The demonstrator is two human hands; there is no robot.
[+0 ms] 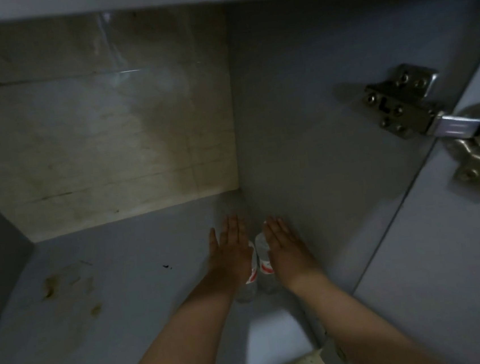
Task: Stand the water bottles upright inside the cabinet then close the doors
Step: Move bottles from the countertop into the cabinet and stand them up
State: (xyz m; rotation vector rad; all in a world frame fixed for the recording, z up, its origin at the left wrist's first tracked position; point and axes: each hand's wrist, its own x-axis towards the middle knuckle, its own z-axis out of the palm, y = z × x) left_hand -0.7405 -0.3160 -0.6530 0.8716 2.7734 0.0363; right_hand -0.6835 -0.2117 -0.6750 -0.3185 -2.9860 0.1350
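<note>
From my head camera I look down into the grey cabinet point(125, 283), both bare arms stretched in toward its far right corner. My left hand point(231, 251) is flat, fingers straight and together, thumb set a little apart; this grip is spread wide and closes on nothing. My right hand point(284, 245) is flat in the same way, fingers extended, palm turned inward, with nothing clasped in it.

Between my two palms stand two clear plastic water bottles with red and white labels. The left bottle point(251, 278) is just beside the inner edge of my left hand and partly hidden behind it; the right bottle point(263, 261) is just beside the heel of my right hand. Both look upright on the cabinet floor, close together, perhaps touching each other. I cannot tell whether my palms press against them or only flank them, as the frame is dim and blurred.

Beyond my fingertips the pale stained back wall point(96, 152) meets the grey side panel point(300, 116). Right of my right hand, well apart and higher, a silver metal hinge point(402, 102) joins that panel to the open grey door point(447, 249). Left of my left hand the cabinet floor carries brownish stains point(51, 287).
</note>
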